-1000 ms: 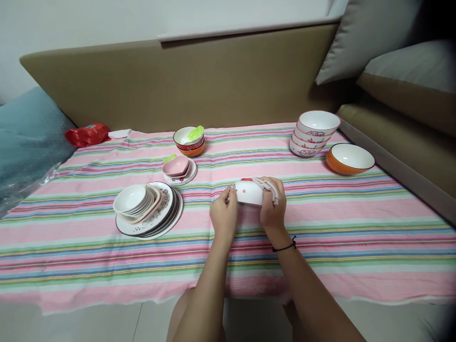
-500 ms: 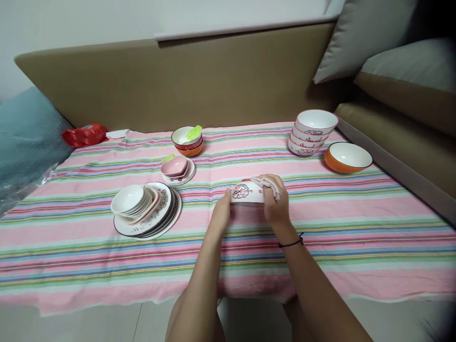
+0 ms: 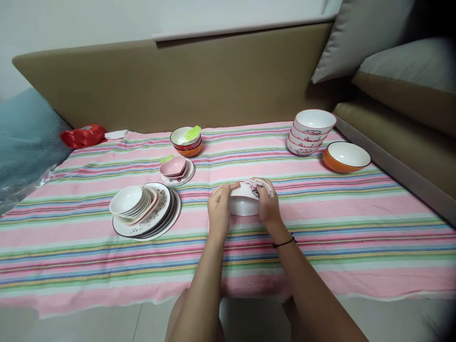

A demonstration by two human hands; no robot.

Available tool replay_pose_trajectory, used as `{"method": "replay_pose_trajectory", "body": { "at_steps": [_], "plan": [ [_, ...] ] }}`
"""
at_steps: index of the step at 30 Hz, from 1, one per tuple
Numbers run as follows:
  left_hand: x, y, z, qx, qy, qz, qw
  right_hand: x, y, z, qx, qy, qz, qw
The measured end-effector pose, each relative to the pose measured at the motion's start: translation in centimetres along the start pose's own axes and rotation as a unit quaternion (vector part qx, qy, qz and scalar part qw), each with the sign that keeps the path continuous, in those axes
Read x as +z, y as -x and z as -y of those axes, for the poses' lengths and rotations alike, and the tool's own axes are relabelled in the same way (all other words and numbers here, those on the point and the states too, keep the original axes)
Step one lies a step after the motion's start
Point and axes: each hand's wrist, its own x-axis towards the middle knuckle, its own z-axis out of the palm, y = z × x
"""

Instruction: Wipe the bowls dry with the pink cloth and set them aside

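Note:
Between my hands is a white bowl (image 3: 243,205) with a red and black floral pattern, tipped so that its hollow inside faces me. My left hand (image 3: 220,207) grips its left side, fingers reaching over the outside. On the right, my right hand (image 3: 268,204) closes round the other side and presses a pale cloth (image 3: 261,183) against the outer wall. The bowl is held above the striped cloth (image 3: 285,266). A dark band circles my right wrist.
At back right stand stacked white bowls (image 3: 315,120) and an orange bowl (image 3: 342,164). To the left are piled plates and small bowls (image 3: 126,200), a pink dish (image 3: 173,167) on saucers and more bowls (image 3: 190,151). A red bag (image 3: 83,137) lies far left; cushions (image 3: 409,66) rise at right.
The bowl has turned and tilted in my hands, so its inside now shows and its pattern has shifted right. My left fingers have moved over the outside.

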Motion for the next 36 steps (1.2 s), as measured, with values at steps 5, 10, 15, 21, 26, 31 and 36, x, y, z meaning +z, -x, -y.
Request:
{"method": "replay_pose_trajectory", "body": {
  "at_steps": [5,10,15,21,26,31,36],
  "plan": [
    [-1.1,-0.7,1.0,-0.157,-0.02,-0.038,0.987,0.8,0.7,0.1,-0.003,0.004,0.012,1.0],
    [-1.1,-0.2,0.7,-0.126,-0.05,0.014,0.991,0.8,1.0,0.6,-0.02,0.024,0.013,0.999],
    [-0.2,0.3,0.3,0.039,-0.193,0.092,0.976,0.0,1.0,1.7,-0.087,0.143,0.06,0.984],
    [0.0,0.2,0.1,-0.007,-0.213,0.107,0.971,-0.5,0.8,1.4,-0.056,0.1,0.057,0.992],
    [-0.7,-0.8,0.6,-0.068,-0.16,0.054,0.983,0.1,1.3,1.1,-0.017,0.039,0.024,0.999],
    [-1.8,-1.7,1.4,-0.113,-0.121,0.019,0.986,0.4,2.2,0.8,0.041,0.033,-0.011,0.999],
    [-2.0,-1.0,0.6,-0.042,-0.149,0.133,0.979,0.4,2.0,1.3,0.079,0.003,0.007,0.997]
  ]
}}
